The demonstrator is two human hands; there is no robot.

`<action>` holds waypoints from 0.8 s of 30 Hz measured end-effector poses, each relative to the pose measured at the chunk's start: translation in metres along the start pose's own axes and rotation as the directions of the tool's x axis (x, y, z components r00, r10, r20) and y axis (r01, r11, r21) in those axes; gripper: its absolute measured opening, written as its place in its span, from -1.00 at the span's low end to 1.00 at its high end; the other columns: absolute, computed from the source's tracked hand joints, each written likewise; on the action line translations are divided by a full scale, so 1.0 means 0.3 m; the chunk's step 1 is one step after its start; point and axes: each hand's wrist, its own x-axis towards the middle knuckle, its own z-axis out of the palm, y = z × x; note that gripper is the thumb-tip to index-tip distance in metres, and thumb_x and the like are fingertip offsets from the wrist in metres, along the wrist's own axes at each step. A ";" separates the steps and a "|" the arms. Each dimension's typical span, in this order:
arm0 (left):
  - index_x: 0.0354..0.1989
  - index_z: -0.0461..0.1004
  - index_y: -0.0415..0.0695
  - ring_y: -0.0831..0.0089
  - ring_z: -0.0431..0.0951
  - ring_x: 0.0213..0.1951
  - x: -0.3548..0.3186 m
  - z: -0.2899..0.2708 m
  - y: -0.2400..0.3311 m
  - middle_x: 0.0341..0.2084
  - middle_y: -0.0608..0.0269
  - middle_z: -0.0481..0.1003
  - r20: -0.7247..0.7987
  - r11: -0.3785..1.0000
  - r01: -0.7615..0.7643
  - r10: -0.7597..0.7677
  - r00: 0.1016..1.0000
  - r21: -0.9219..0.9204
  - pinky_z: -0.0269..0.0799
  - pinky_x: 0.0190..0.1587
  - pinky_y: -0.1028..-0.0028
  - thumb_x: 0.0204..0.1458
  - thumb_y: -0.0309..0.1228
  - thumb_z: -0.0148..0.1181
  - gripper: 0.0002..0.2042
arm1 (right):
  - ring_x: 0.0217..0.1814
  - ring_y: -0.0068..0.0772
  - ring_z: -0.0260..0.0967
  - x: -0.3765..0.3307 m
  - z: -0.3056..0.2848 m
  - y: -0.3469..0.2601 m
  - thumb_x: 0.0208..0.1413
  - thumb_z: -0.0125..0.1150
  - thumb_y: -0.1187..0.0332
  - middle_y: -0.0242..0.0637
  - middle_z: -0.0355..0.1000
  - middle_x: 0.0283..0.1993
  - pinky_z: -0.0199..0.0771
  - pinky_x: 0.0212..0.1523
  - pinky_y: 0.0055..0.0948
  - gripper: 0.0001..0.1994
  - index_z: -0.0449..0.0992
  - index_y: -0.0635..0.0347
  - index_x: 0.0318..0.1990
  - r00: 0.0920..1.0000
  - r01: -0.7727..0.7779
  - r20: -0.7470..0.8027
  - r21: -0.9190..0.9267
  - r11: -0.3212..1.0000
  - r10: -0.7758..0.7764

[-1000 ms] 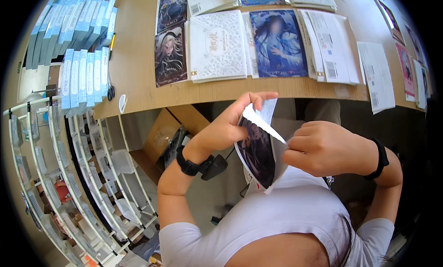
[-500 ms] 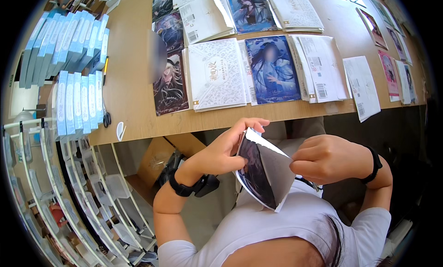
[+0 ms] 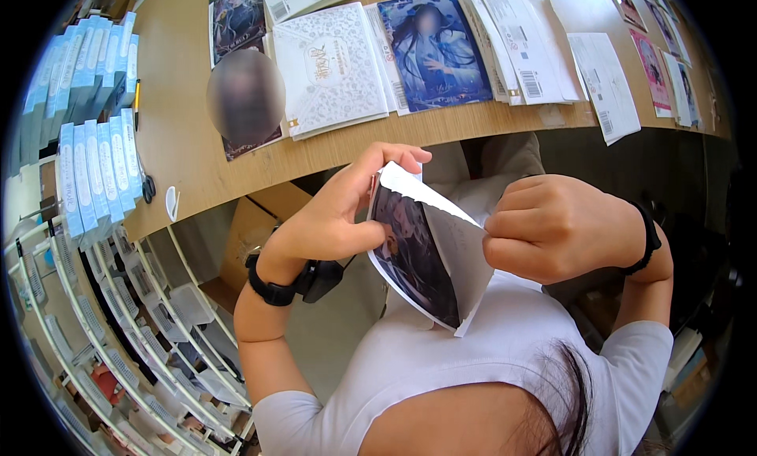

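Left hand (image 3: 343, 215) pinches dark picture card (image 3: 412, 255) at 9 o'clock edge. Right hand (image 3: 552, 227), curled shut, grips white envelope (image 3: 461, 247) at 3 o'clock. Wooden surface (image 3: 177, 128) at 12 o'clock.

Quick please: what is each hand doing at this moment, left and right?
Left hand: closed, holding the dark picture card.
Right hand: closed, gripping the white envelope around the card.

Furniture: curved wooden table (image 3: 181, 132) | left: white wire rack (image 3: 118, 330) | under table: cardboard box (image 3: 248, 235) | light: bright, even
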 end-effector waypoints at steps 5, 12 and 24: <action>-0.02 0.18 -0.18 0.50 0.21 0.03 -0.015 -0.005 -0.010 0.10 0.12 0.16 0.015 0.998 -0.041 0.040 0.999 0.049 0.10 0.10 0.54 -0.38 -0.68 -0.12 -0.44 | -0.71 -0.39 0.18 0.011 0.004 -0.010 -0.43 0.14 0.47 -0.36 0.05 -0.72 0.32 -0.63 -0.46 -0.78 0.17 0.19 -0.67 1.000 0.028 0.005 -0.010 1.000 -0.028; 0.00 0.17 -0.17 0.50 0.17 0.06 -0.016 0.009 -0.005 0.13 0.10 0.12 0.047 1.000 -0.029 0.029 0.998 0.004 0.08 0.10 0.56 -0.39 -0.71 -0.12 -0.41 | -0.71 -0.39 0.20 0.011 0.001 -0.028 -0.39 0.13 0.43 -0.36 0.07 -0.72 0.30 -0.63 -0.43 -0.80 0.18 0.20 -0.68 0.999 0.054 -0.004 -0.025 0.998 -0.055; 0.10 0.09 -0.16 0.46 0.17 0.10 -0.011 -0.005 -0.021 0.15 0.13 0.08 0.032 0.998 0.044 -0.042 0.999 -0.040 0.10 0.15 0.47 -0.30 -0.68 -0.03 -0.37 | -0.63 -0.26 0.26 0.027 -0.007 -0.006 -0.29 0.13 0.48 -0.29 0.17 -0.66 0.31 -0.57 -0.35 -0.87 0.28 0.19 -0.58 0.999 -0.027 0.046 0.056 0.998 0.025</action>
